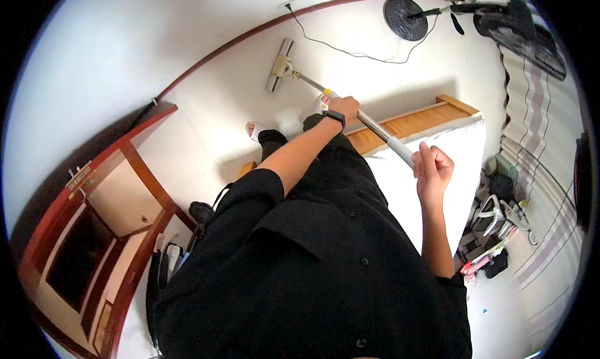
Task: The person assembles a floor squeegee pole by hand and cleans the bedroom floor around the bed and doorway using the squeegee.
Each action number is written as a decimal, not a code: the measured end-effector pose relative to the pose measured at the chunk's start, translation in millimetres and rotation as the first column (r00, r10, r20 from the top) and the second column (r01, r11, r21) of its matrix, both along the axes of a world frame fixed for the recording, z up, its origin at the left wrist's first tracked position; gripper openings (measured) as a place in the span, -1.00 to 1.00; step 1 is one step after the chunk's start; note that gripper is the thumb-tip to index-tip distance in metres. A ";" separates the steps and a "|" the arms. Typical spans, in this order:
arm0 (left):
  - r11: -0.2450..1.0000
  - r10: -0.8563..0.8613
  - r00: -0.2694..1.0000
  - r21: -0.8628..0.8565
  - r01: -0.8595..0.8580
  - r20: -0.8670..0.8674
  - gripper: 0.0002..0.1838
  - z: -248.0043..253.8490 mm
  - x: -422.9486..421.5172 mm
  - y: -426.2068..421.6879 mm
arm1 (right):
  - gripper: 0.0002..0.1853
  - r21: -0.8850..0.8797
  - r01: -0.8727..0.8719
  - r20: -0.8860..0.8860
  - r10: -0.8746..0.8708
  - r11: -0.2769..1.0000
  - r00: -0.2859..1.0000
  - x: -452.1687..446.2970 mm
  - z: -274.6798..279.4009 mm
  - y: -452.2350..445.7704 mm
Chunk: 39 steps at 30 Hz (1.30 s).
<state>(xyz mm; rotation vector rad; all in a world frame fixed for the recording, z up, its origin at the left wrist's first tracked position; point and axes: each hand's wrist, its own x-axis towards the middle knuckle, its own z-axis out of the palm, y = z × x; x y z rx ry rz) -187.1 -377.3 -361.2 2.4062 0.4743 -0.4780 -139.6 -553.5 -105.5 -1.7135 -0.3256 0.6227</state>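
A mop (314,84) with a wide, flat head (280,65) reaches across the pale floor, its head resting on the tiles. My left hand (343,108), with a black band on the wrist, is closed around the metal pole below a yellow collar. At the grey upper end of the handle, my right hand (432,166) has its fingers curled in, the thumb pointing up. The very tip of the handle is hidden by that hand. My feet in light slippers (252,131) stand on the floor near the pole.
A wooden bed frame (409,121) with a white top (406,203) lies to the right. A black round stand base (405,19) and a cord (350,53) are on the floor ahead. Red-brown furniture (147,174) stands at left, with clutter (494,215) and a curtain (537,109) at right.
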 end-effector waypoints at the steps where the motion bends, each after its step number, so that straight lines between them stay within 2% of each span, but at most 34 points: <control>1: 1.000 -0.015 0.999 -0.012 0.016 0.029 -0.75 1.9 -2.5 -10.8 | -0.52 -0.013 0.016 -0.011 -0.016 1.000 1.000 -5.1 2.4 -9.7; 4: 0.998 -0.030 0.999 -0.047 0.032 0.034 -0.76 2.6 -15.0 -31.3 | -0.52 -0.058 0.065 -0.030 -0.067 0.996 0.997 -27.1 20.1 -16.1; 6: 0.997 -0.006 0.984 -0.076 0.020 0.180 -0.76 2.9 -26.8 -31.3 | -0.52 -0.111 0.021 0.017 -0.019 0.994 1.000 -42.4 28.8 -10.7; 7: 0.994 -0.011 0.982 -0.108 0.032 0.188 -0.74 6.2 -34.2 -29.1 | -0.54 -0.131 0.016 0.017 -0.014 0.991 1.000 -53.6 31.6 -8.2; 10: 0.993 -0.093 0.954 -0.040 0.109 0.284 -0.76 5.0 -59.5 -0.3 | -0.60 -0.037 -0.167 0.103 0.170 0.985 0.980 -77.9 39.5 20.7; 11: 0.995 -0.099 0.944 0.033 0.093 0.315 -0.78 0.4 -67.8 17.2 | -0.68 -0.069 -0.244 0.156 0.252 0.967 0.955 -83.8 51.3 34.2; 12: 0.995 -0.031 0.933 -0.077 0.062 0.357 -0.82 12.0 -86.8 41.9 | -0.86 -0.036 -0.346 0.297 0.341 0.937 0.892 -86.9 60.6 46.8; 13: 0.998 0.026 0.941 -0.062 -0.005 0.337 -0.84 27.4 -107.3 67.0 | -0.93 0.046 -0.368 0.448 0.310 0.929 0.839 -87.8 70.5 62.4; 14: 0.998 -0.030 0.893 -0.031 0.049 0.448 -0.82 -21.4 -126.4 103.0 | -0.96 0.124 -0.400 0.585 0.258 0.908 0.769 -91.1 76.6 77.1; 15: 0.981 -0.005 0.886 -0.168 0.093 0.463 -0.81 -11.9 -155.4 136.4 | -0.92 0.168 -0.402 0.562 0.248 0.900 0.790 -92.1 78.0 83.9; 16: 0.699 0.227 0.717 -0.623 0.351 0.659 -0.87 -1.2 -192.2 164.8 | -0.88 0.211 -0.403 0.536 0.239 0.891 0.809 -92.4 79.4 87.4; 17: 0.950 0.242 0.613 -0.312 0.007 0.752 -0.77 -4.8 -232.5 163.6 | -0.90 0.153 -0.396 0.554 0.253 0.905 0.793 -97.5 79.8 91.1; 18: 0.964 0.225 0.823 -0.244 -0.108 0.521 -0.75 56.1 -263.5 173.8 | -0.91 0.165 -0.396 0.510 0.266 0.903 0.818 -108.6 80.5 95.8; 19: 0.959 0.263 0.783 -0.244 -0.146 0.563 -0.76 88.4 -295.5 176.7 | -0.92 0.159 -0.416 0.490 0.294 0.895 0.820 -120.3 78.2 101.8; 21: 0.949 0.313 0.724 -0.239 -0.208 0.615 -0.76 121.1 -349.5 184.5 | -0.93 0.157 -0.466 0.456 0.355 0.870 0.816 -146.9 68.7 123.3; 23: 0.976 0.212 0.602 -0.131 -0.176 0.770 -0.73 137.3 -399.0 191.5 | -0.92 0.202 -0.519 0.427 0.403 0.830 0.810 -179.3 53.2 151.0; 24: 0.969 0.227 0.585 -0.119 -0.217 0.778 -0.73 144.2 -425.3 187.5 | -0.92 0.201 -0.600 0.463 0.465 0.774 0.755 -197.3 45.3 164.0; 26: 0.912 0.394 0.332 -0.319 -0.258 0.857 -0.69 154.3 -479.3 174.7 | -0.92 0.221 -0.676 0.420 0.557 0.703 0.717 -254.3 33.5 192.3; 27: 0.826 0.532 0.376 -0.368 -0.427 0.759 -0.64 155.6 -517.4 166.0 | -0.93 0.242 -0.722 0.404 0.609 0.648 0.682 -289.3 25.4 210.5; 28: 0.802 0.550 0.344 -0.367 -0.471 0.761 -0.64 157.2 -547.5 162.3 | -0.93 0.233 -0.755 0.372 0.661 0.613 0.651 -320.9 18.3 229.0; 30: 0.680 0.665 0.192 -0.480 -0.553 0.722 -0.64 170.2 -573.3 157.4 | -0.93 0.198 -0.840 0.355 0.762 0.505 0.542 -349.8 16.9 260.8; 32: 0.635 0.646 0.105 -0.456 -0.624 0.756 -0.64 177.5 -573.4 150.7 | -0.92 0.206 -0.883 0.334 0.818 0.422 0.469 -351.8 21.3 278.2; 34: 0.517 0.625 -0.130 -0.532 -0.671 0.770 -0.55 186.6 -587.4 139.0 | -0.91 0.213 -0.928 0.322 0.874 0.307 0.363 -368.9 15.5 298.7; 35: 0.480 0.625 -0.207 -0.580 -0.659 0.753 -0.64 191.1 -606.5 132.7 | -0.90 0.188 -0.947 0.326 0.893 0.261 0.311 -387.0 14.6 306.3; 36: 0.439 0.598 -0.250 -0.573 -0.692 0.761 -0.64 195.8 -628.5 129.5 | -0.89 0.159 -0.966 0.337 0.908 0.206 0.249 -409.4 20.5 316.0; 38: 0.254 0.405 -0.253 -0.374 -0.892 0.878 -0.60 196.5 -671.2 124.6 | -0.87 0.117 -0.989 0.322 0.938 0.092 0.126 -454.7 38.7 324.2; 39: 0.280 0.573 -0.672 -0.883 -0.377 0.468 -0.55 188.3 -683.0 116.9 | -0.87 0.095 -0.994 0.288 0.954 0.062 0.087 -475.2 45.4 323.9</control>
